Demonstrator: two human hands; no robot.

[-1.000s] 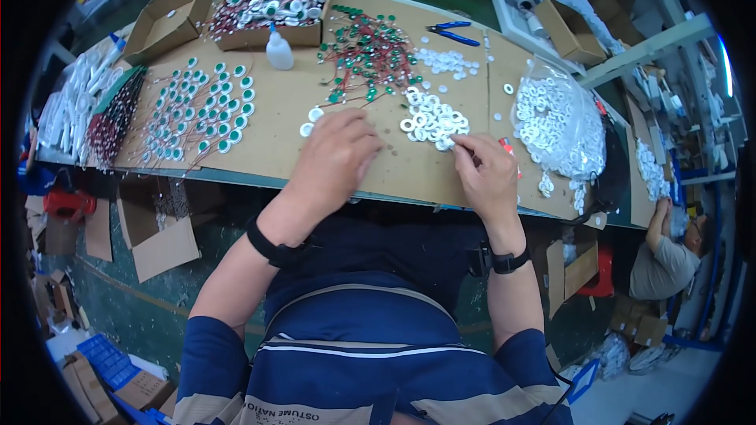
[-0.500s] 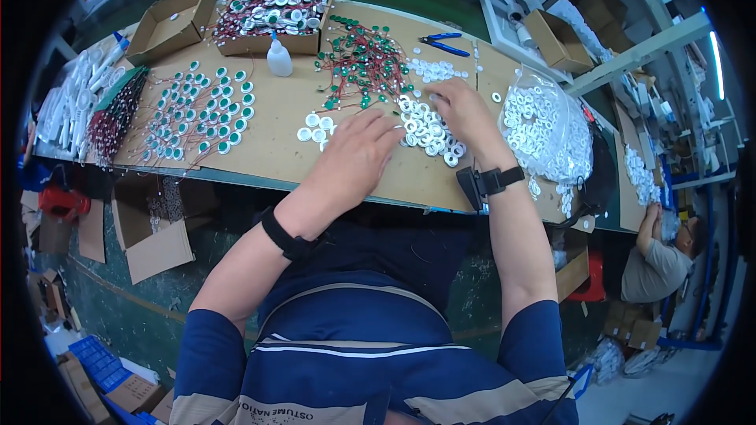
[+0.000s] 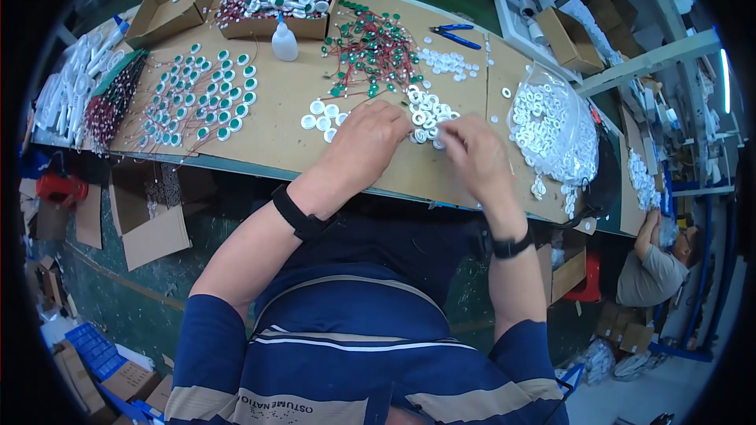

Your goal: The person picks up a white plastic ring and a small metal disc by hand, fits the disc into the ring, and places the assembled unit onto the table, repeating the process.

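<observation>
My left hand point(image 3: 368, 140) rests at the left edge of a pile of white plastic rings point(image 3: 429, 112), its fingers bent and pressed together; what they hold, if anything, is hidden. My right hand point(image 3: 479, 159) is raised just right of the same pile, fingers curled toward it and smeared by motion. Several white round cups point(image 3: 323, 122) lie to the left of my left hand. Beyond both hands sits a tangle of small green discs with red wires point(image 3: 376, 51). Small white discs point(image 3: 449, 63) are spread behind the rings.
A clear bag of white rings point(image 3: 551, 126) lies at right. Blue-handled pliers point(image 3: 457, 35) and a white squeeze bottle point(image 3: 284, 43) stand farther back. At left are rows of wired green-and-white discs point(image 3: 205, 98), a full carton point(image 3: 276, 25) and an open carton point(image 3: 175, 9). A co-worker point(image 3: 652, 271) sits far right.
My right hand has drawn back toward me, away from the far side of the ring pile. My left hand has stayed nearly in place. The whole view has shifted slightly.
</observation>
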